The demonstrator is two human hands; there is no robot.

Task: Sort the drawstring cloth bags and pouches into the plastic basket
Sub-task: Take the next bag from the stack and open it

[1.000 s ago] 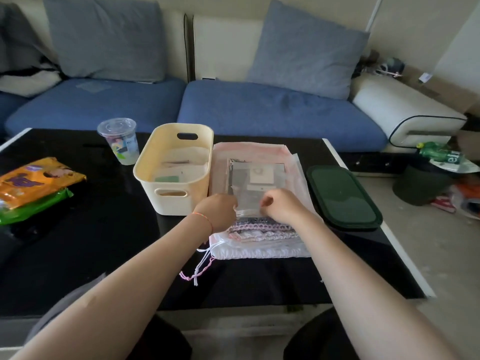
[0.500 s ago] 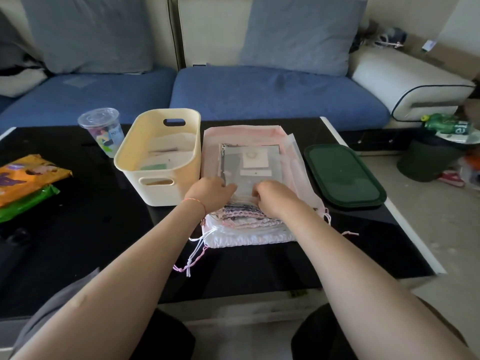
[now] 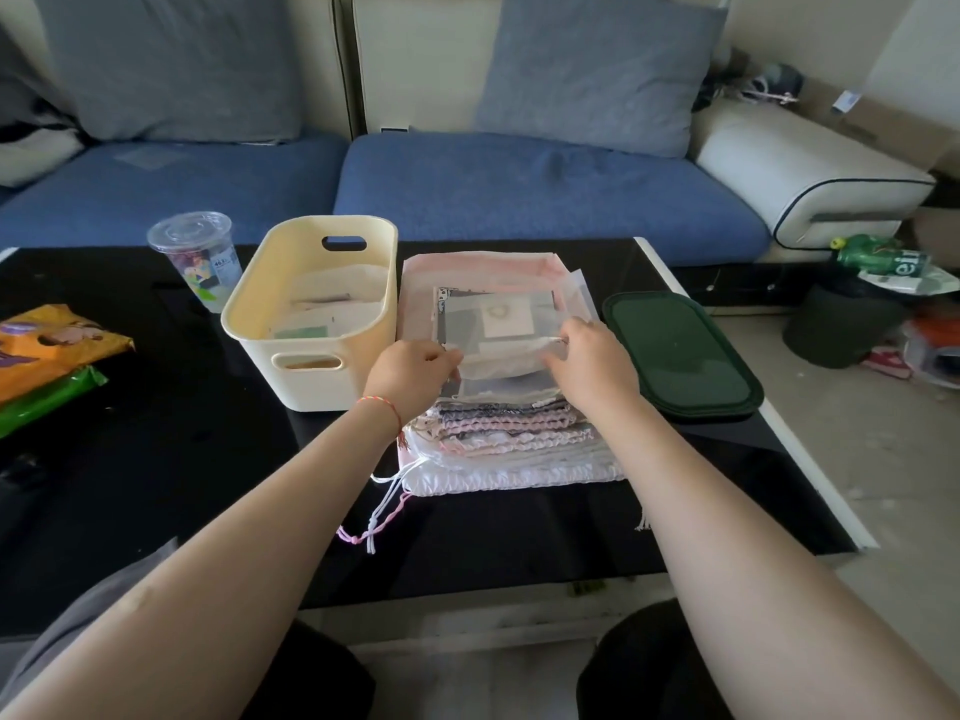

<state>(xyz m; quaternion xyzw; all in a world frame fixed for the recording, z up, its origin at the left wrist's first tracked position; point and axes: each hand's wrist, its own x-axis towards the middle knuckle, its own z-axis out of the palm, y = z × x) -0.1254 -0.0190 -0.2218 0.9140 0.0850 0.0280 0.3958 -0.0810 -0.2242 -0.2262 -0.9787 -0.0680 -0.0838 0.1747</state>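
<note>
Both hands met over the stack of drawstring bags [image 3: 498,407] on the black desk [image 3: 156,459]: the left hand [image 3: 410,374] and the right hand [image 3: 592,366] each pinched an end of a thin translucent pouch [image 3: 501,363], held just above the pile with its long axis running left to right. What the pouch held was too blurred to read; through the sheer layers beneath it only a pale square card and a dark printed panel could be made out. The hands covered the pouch's two ends, so its cords were hidden. The stack lay just right of the cream plastic basket [image 3: 311,324], its gathered, ruffled mouths facing the person and pink and white cords [image 3: 376,517] trailing off its near left corner. The bags looked soft: sheer pink fabric at the back, crinkled striped bands in the middle, shiny white satin lowest. The basket was smooth, with rounded corners and slot handles; flat items inside were only partly visible. A dark green lid [image 3: 675,356] lay to the right of the stack.
</note>
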